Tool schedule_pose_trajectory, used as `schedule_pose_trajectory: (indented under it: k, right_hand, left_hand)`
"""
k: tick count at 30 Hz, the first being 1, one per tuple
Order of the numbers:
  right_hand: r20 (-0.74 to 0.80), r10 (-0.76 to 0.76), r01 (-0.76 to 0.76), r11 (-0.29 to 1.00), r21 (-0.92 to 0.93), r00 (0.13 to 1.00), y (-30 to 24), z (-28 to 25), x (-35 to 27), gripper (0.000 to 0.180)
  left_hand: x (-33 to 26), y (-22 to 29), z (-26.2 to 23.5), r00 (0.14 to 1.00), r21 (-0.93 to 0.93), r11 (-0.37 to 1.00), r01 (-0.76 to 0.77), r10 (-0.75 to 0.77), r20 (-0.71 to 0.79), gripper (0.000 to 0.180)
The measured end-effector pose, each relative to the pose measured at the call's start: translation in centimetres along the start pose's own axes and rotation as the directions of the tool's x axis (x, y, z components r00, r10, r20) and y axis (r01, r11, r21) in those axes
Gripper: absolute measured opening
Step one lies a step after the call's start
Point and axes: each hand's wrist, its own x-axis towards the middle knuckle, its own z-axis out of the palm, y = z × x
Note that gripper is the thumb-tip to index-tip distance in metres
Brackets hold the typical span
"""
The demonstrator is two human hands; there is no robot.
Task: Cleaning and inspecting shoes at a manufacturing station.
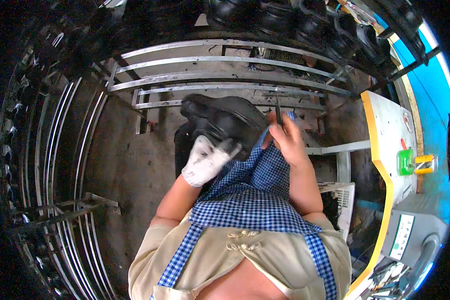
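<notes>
A glossy black moulded piece, shaped like a saddle [225,115], lies tilted in front of my lap. My left hand [205,161], in a white glove with dark fingertips, grips its near edge. To the right of the piece is my bare right hand [287,137], somewhat blurred. Its fingers are closed around a thin, dark knife-like tool [278,107] pointing away from me; its exact kind is unclear. The blue checked apron [250,205] spreads over my lap, under and beside the piece.
Metal rails [225,77] run across ahead, with dark moulded shapes [265,17] above them. Another rack [67,150] stands left. At right, a yellow-edged table [385,120] holds a green container [405,162], a yellow one [425,164] and a grey machine [417,227].
</notes>
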Motion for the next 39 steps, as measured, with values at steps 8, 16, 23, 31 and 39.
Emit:
schedule_pose_trajectory:
  k: [8, 16, 23, 31, 39]
  right_hand:
    - [0.19, -0.046, 0.068, 0.992, -0.11, 0.981, -0.8, -0.1, -0.2, 0.074]
    - [0.051, 0.231, -0.236, 0.94, 0.248, 0.972, 4.0, -1.8, -0.4, 0.079]
    - [0.386, -0.134, -0.211, 0.654, 0.726, 0.913, 6.5, -2.2, -0.6, 0.081]
    - [0.063, 0.26, -0.235, 0.934, -0.269, 0.963, 6.8, -2.3, -6.9, 0.059]
    - [-0.045, 0.205, -0.209, 0.939, -0.274, 0.978, 7.6, -2.3, 1.1, 0.018]
  left_hand:
    - [0.6, -0.9, 0.0, 0.875, 0.44, 0.767, -0.467, 0.331, 0.353, 0.035]
    - [-0.1, 3.5, -1.1, 0.856, 0.451, 0.781, -0.432, 0.197, 0.478, 0.037]
    - [1.9, 2.9, -3.1, 0.79, 0.057, 0.944, -0.325, 0.304, -0.532, 0.06]
    - [2.7, 2.7, -2.9, 0.872, -0.2, 0.941, -0.271, 0.152, -0.465, 0.064]
    - [2.7, 2.9, -4.1, 0.921, 0.051, 0.967, -0.251, 0.254, -0.294, 0.065]
